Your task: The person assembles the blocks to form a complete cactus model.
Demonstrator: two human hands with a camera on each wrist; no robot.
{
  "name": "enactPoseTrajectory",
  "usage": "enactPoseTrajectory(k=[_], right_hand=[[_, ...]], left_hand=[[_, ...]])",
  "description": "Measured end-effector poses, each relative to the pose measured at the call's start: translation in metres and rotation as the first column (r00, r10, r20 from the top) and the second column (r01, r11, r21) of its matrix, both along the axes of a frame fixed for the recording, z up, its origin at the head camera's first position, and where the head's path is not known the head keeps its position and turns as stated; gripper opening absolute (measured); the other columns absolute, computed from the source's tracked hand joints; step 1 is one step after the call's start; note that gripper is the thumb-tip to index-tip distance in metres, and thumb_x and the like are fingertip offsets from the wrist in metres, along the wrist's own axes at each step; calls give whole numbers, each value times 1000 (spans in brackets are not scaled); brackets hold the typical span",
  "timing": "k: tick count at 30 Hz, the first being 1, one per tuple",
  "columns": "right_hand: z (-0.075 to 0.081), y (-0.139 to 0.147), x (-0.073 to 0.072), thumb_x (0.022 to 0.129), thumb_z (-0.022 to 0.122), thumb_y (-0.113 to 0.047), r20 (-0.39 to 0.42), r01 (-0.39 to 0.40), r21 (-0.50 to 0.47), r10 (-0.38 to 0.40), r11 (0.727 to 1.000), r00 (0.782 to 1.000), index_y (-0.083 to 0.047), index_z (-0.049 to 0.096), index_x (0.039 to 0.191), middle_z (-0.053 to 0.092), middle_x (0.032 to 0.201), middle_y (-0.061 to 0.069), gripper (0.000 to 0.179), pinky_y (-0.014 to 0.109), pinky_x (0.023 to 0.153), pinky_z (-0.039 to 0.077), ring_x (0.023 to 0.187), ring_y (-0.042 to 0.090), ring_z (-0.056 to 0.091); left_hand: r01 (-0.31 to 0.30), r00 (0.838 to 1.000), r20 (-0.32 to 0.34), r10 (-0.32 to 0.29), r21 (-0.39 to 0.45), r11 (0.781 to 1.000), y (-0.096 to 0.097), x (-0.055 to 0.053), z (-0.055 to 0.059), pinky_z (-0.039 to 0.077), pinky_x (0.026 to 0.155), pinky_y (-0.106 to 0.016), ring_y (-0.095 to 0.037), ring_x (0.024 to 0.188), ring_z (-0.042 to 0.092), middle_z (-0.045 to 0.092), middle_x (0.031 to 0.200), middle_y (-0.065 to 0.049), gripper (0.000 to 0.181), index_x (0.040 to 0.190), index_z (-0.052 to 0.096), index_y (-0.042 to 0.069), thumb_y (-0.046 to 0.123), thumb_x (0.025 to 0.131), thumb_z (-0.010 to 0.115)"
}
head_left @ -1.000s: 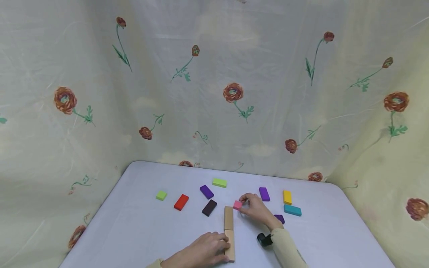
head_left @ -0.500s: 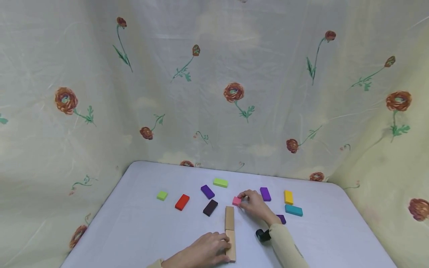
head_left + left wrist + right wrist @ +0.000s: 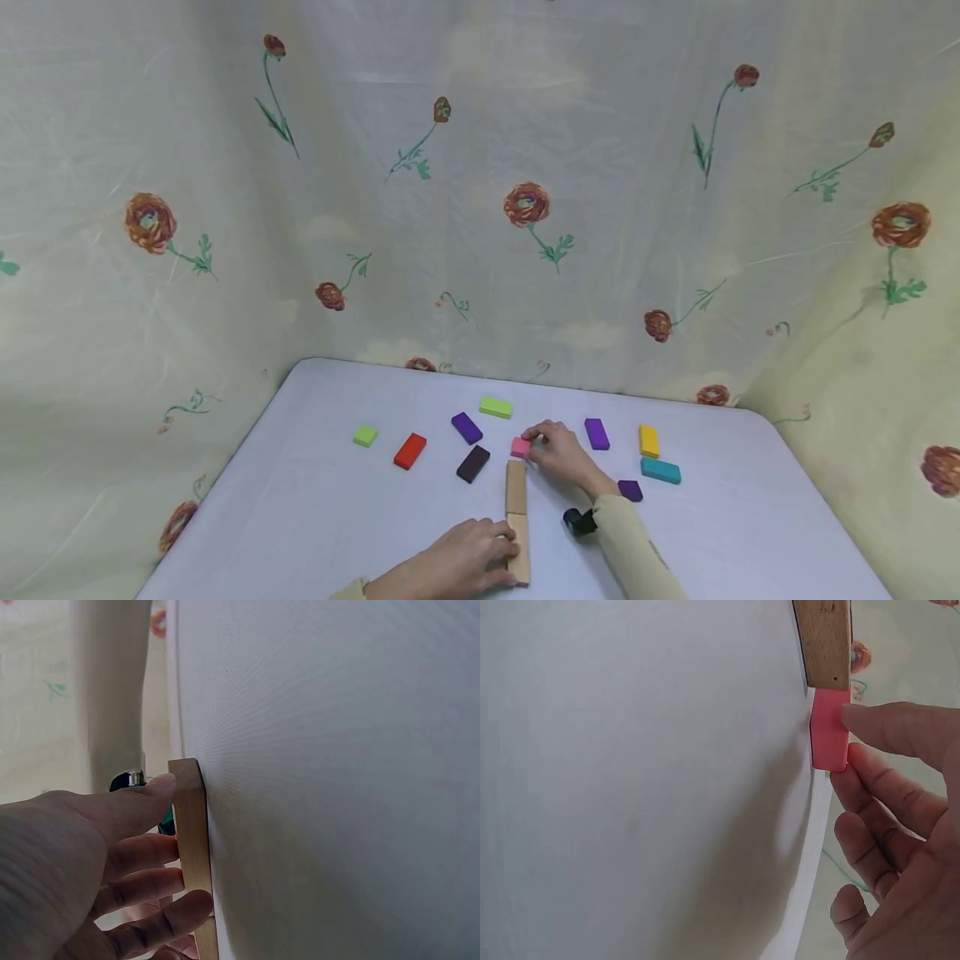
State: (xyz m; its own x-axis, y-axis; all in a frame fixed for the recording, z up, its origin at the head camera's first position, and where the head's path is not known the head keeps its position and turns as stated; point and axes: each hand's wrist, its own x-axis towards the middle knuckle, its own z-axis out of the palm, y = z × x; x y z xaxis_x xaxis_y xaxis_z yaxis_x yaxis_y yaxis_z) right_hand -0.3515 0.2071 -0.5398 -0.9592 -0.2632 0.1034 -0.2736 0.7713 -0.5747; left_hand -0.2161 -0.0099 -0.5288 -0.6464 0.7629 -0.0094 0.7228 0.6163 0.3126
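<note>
At the far end of the wooden row, just beyond the far wooden block (image 3: 516, 487), lies the pink block (image 3: 519, 447), and the right hand (image 3: 562, 457) is pinching it between thumb and finger. From the right wrist's view the two ends look close together, but whether they truly touch I cannot tell. The left hand (image 3: 472, 550) has bent fingers resting on the near wooden block (image 3: 521, 533); how firmly it holds, I cannot say. I think the main risk is a push too strong toward the person: no hand holds the far wooden block, so it could turn at the joint and the straight row would become bent. Also the pinch takes only a small part of the pink block, so it may rotate or slip if the thumb presses unevenly. If the left hand presses sideways, the near wooden block could slide out of line. Finally, a careless return of the right arm might brush the dark purple block (image 3: 630, 491), which lies close beside it.
</note>
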Motion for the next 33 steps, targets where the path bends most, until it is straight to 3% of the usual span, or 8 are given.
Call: enactPoseTrajectory(k=[10,21,33], right_hand=[[4,-6,0,84,72,-14,11,13,-17,-13,1000,1000,-17,71,102,64,100,-3,19,42,88,44,97,18,53],[3,-7,1,84,71,-12,37,-23,-27,24,999,999,-18,72,102,65,101,-3,19,41,86,46,96,18,53],[2,-8,5,84,68,-8,63,-30,-42,33,999,997,-16,71,102,64,98,-2,20,36,81,44,91,16,51]], left_hand=[[23,999,-39,-23,0,1000,-1,0,3,49,82,-20,0,98,59,64,115,11,37,115,70,22,47,89,64],[14,1000,-21,-15,-17,1000,-1,1,5,50,83,-21,-1,99,58,64,116,11,37,116,70,22,47,89,63],[25,999,-47,-25,3,1000,-2,2,1,50,82,-21,-1,98,59,64,115,10,37,115,70,22,47,89,64]])
